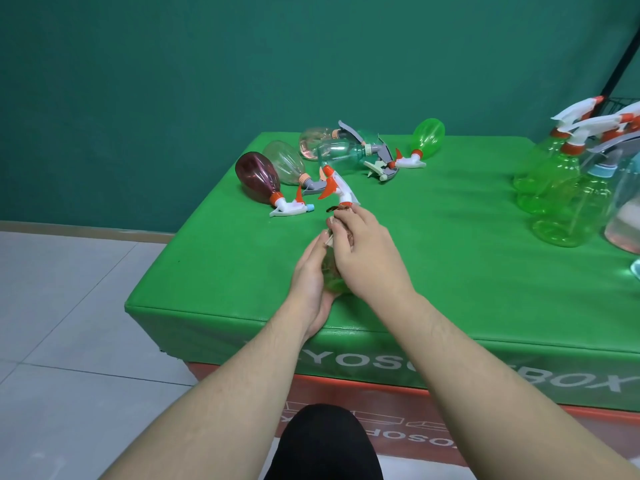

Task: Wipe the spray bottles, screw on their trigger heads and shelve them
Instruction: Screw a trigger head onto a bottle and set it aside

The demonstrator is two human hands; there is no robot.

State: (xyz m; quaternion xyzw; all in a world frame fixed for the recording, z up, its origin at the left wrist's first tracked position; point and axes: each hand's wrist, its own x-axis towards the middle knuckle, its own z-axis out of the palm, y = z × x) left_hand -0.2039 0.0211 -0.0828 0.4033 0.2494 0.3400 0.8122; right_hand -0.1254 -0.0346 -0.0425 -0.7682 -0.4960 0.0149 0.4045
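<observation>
My left hand [313,285] cradles a clear green spray bottle [333,279] from below at the near middle of the green box top [450,258]. Its white and orange trigger head [337,187] points away from me. My right hand [365,256] covers the bottle's neck from above and presses a brownish cloth [341,216] against it. Most of the bottle is hidden between the hands. Beyond lie a dark red bottle [258,176], a clear brownish bottle [285,162], a pink one [317,142], a clear teal one [343,152] and a bright green one [427,136].
Several upright bottles with heads [561,188] stand at the box's right end by a black wire rack [620,102]. A loose grey trigger head [384,168] lies mid-table. The box's near edge [242,315] is just below my hands; grey tiled floor [69,306] is left.
</observation>
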